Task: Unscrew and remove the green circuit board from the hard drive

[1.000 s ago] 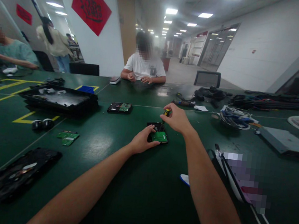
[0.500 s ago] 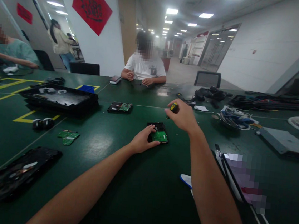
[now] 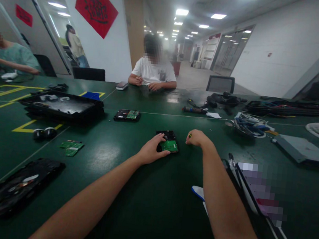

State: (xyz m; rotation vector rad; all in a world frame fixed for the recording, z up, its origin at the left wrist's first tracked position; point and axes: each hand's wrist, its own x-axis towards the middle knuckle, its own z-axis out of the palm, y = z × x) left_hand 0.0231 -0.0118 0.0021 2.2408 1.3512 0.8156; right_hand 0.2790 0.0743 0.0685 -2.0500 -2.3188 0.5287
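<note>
A black hard drive [image 3: 169, 145] with a green circuit board lies on the dark green table in front of me. My left hand [image 3: 152, 149] grips it from the left, its fingers over the far side and the thumb along the near edge. To the right of the drive, my right hand [image 3: 199, 138] is closed and lowered close to the tabletop. It holds a screwdriver [image 3: 190, 136]. Only a bit of its yellow and black handle shows, and the tip is hidden. The drive and the right hand are apart.
A second hard drive [image 3: 127, 115] lies farther left, beyond loose green circuit boards [image 3: 72, 147]. A black tray [image 3: 63, 105] and an opened black casing [image 3: 22, 186] are at left. At right are a phone [image 3: 257, 192], a metal box [image 3: 305, 150] and bundled cables [image 3: 249, 125]. A person [image 3: 153, 71] sits opposite.
My right hand, with the screwdriver, has moved down and right, away from above the drive to the tabletop beside it. My left hand stays on the drive.
</note>
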